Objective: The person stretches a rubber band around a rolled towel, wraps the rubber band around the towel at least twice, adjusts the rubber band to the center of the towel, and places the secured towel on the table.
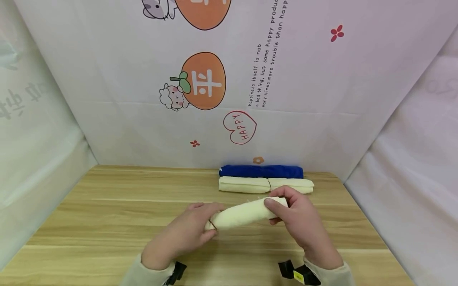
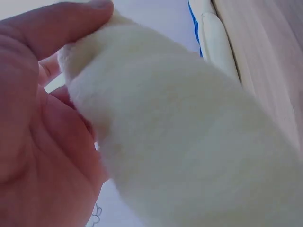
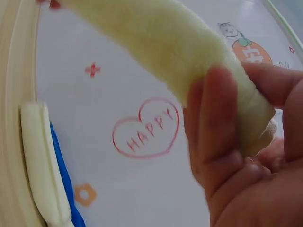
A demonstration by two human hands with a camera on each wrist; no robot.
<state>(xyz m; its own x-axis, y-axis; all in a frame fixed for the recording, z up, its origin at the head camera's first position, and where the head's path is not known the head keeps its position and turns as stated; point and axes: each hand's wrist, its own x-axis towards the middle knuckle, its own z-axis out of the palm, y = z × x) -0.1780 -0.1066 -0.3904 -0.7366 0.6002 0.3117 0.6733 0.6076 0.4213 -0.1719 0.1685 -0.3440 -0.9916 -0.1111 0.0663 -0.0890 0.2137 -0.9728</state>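
A pale cream rolled towel [image 1: 243,214] is held between both hands above the wooden table, slanting up toward the right. My left hand [image 1: 189,228] grips its left end, where a thin dark band [image 1: 212,225] circles the roll. At the other end my right hand [image 1: 304,222] pinches the towel, thumb on top and fingers behind. In the left wrist view the fuzzy roll [image 2: 180,127] fills most of the picture, its end between thumb and fingers. The right wrist view shows the towel [image 3: 165,38] bending slightly into the right hand.
Behind the hands, a second cream rolled towel [image 1: 243,185] with a thin band round its middle lies on the table [image 1: 125,206]. Against the back wall, alongside it, is a blue roll [image 1: 261,171]. White printed sheets [image 1: 304,135] enclose the back and sides.
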